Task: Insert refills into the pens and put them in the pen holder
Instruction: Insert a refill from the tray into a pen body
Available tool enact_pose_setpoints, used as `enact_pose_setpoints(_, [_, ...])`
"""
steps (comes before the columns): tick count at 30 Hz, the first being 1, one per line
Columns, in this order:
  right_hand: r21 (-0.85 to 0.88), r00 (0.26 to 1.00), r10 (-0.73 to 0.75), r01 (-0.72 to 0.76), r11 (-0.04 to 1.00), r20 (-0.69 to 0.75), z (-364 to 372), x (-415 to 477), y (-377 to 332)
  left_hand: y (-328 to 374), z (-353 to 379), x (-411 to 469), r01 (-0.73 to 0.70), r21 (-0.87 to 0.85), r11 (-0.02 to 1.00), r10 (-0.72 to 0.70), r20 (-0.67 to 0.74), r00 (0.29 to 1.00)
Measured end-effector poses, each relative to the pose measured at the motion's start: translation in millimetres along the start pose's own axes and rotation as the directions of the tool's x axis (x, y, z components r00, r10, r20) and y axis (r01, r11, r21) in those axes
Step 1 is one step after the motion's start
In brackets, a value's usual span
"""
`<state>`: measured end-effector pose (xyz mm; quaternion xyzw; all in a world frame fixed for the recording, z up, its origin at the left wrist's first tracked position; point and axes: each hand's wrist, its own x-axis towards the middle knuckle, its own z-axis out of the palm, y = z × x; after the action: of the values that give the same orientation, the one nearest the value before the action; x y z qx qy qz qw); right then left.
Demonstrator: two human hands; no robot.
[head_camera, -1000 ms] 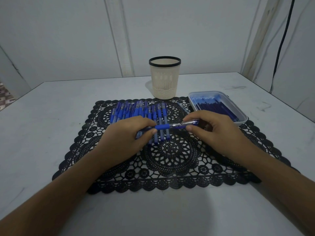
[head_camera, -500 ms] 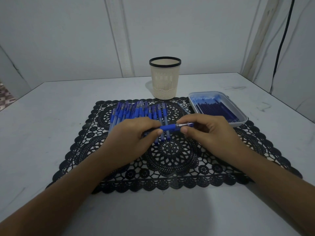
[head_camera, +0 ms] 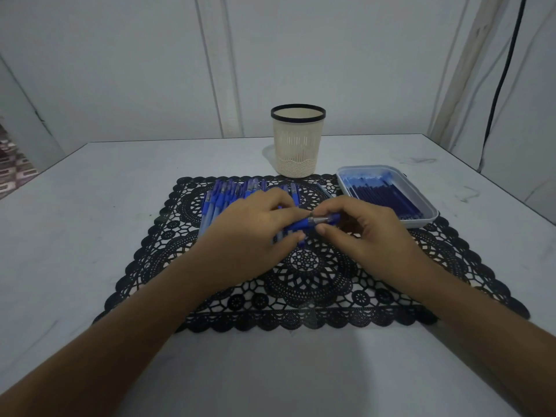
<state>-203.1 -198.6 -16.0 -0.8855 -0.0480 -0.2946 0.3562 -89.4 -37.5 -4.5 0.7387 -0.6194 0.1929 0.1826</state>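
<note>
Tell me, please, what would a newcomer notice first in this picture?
Probably the two hands close together over the black lace mat: the left hand and the right hand both pinch one blue pen. Behind them lies a row of blue pens, a cream pen holder stands beyond, and a tray of refills sits at the right.

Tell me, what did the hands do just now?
The right hand slid left along the blue pen toward the left hand, so less pen shows between them. Both hands keep pinching it. The pen holder, refill tray and pile of pens stayed put.
</note>
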Motion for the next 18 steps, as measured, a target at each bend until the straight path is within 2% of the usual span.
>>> enact_pose_setpoints(4, [0.062,0.996,0.039,-0.034,0.998,-0.084,-0.7,0.2,1.1,2.3,-1.4,10.2,0.027,0.098,0.995,-0.022,-0.055,0.998])
enact_pose_setpoints(5, [0.042,0.994,0.043,-0.039,0.998,-0.098,-1.2,0.3,2.6,2.3,-4.7,13.3,0.056,0.113,0.992,-0.048,-0.067,0.997])
enact_pose_setpoints(7, [-0.104,0.996,0.077,-0.083,0.991,-0.052,-1.9,-0.3,8.7,-0.7,-15.6,21.5,0.148,0.105,0.983,-0.137,-0.1,0.986])
enact_pose_setpoints(9, [-0.307,0.98,0.156,-0.111,0.945,0.125,0.3,-3.9,15.7,-4.7,-32.3,34.7,0.239,0.008,0.971,-0.233,-0.186,0.954])
enact_pose_setpoints(11, [-0.44,0.938,0.206,-0.065,0.896,0.28,5.5,-7.8,20.8,-10.0,-52.5,55.3,0.324,-0.127,0.937,-0.348,-0.28,0.895])
enact_pose_setpoints(14, [-0.485,0.925,0.215,-0.038,0.874,0.315,8.0,-7.7,21.8,-29.6,-76.8,95.5,0.389,-0.307,0.869,-0.483,-0.347,0.804])
enact_pose_setpoints(18, [-0.501,0.921,0.225,-0.038,0.865,0.319,8.5,-6.9,23.8,-59.9,-87.9,149.0,0.369,-0.506,0.779,-0.577,-0.35,0.738])
